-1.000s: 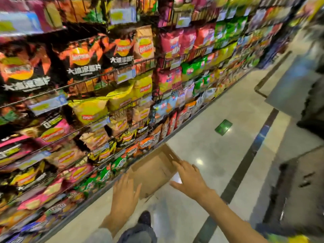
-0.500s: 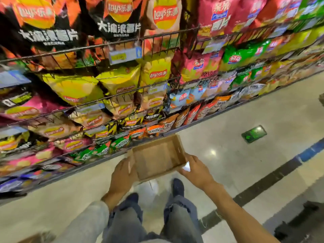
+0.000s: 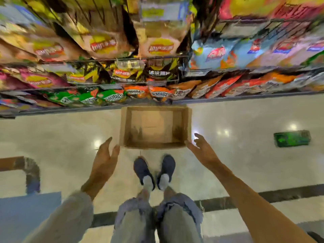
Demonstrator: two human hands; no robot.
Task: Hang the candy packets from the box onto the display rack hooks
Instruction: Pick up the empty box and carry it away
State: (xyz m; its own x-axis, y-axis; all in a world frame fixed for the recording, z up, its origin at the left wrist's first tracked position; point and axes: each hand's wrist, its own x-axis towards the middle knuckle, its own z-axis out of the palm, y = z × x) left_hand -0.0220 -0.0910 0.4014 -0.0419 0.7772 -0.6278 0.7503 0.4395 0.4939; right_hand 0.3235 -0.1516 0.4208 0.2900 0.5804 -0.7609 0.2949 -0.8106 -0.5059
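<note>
Floor: glossy pale cream tiled floor (image 3: 70, 134), with ceiling lights reflected in it.
Box: open brown cardboard box (image 3: 182, 123) sits on it, hard against the foot of the shelving.
Sticker: green rectangular floor sticker (image 3: 292, 138), well to the right of the box.
Stripe: dark stone band (image 3: 289, 194) across the tiles.
Shoes: dark blue shoes (image 3: 143, 168) stand just behind the box.

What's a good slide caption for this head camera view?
Both open hands, left hand and right hand, flank an empty-looking cardboard box on the floor below snack shelves.
</note>
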